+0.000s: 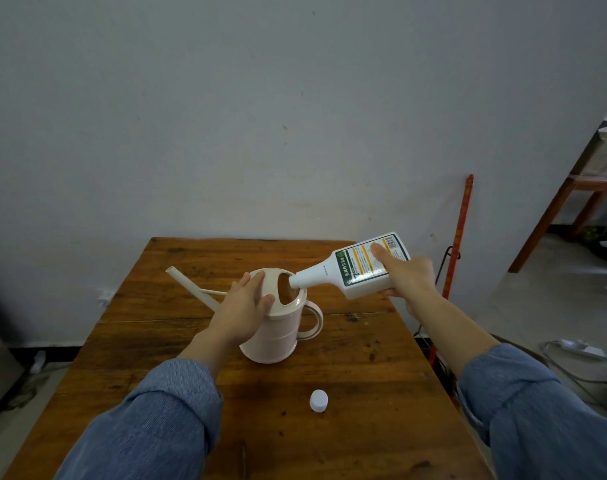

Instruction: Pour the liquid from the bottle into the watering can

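A pale pink watering can (278,336) stands upright on the wooden table (364,368), its long spout pointing far left and its handle to the right. My left hand (241,304) grips the can's top rim and left side. My right hand (407,273) holds a white bottle (350,271) with a green and orange label, tipped nearly level. The bottle's open neck sits at the can's top opening. The bottle's white cap (318,400) lies on the table near me.
A red stick (458,237) leans on the wall right of the table. A wooden bench (572,209) stands at the far right, with cables and a power strip (576,348) on the floor.
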Available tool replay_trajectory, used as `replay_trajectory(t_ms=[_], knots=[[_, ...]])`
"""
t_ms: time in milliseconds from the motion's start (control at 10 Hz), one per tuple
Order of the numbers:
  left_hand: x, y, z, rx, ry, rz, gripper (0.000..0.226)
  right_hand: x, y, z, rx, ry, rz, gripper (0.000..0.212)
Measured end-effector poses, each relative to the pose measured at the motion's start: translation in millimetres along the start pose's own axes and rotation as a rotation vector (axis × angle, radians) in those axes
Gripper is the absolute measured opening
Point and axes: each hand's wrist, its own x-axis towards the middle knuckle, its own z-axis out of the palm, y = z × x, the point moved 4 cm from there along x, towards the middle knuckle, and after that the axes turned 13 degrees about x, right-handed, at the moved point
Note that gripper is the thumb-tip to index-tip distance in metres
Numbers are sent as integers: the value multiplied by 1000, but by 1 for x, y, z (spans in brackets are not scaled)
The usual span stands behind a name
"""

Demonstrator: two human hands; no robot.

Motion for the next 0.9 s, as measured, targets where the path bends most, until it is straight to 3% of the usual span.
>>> replay_trajectory(t_ms=[900], knots=[[-4,1,-3,-13,-18,13,59,0,-8,3,-56,1,-56,52]])
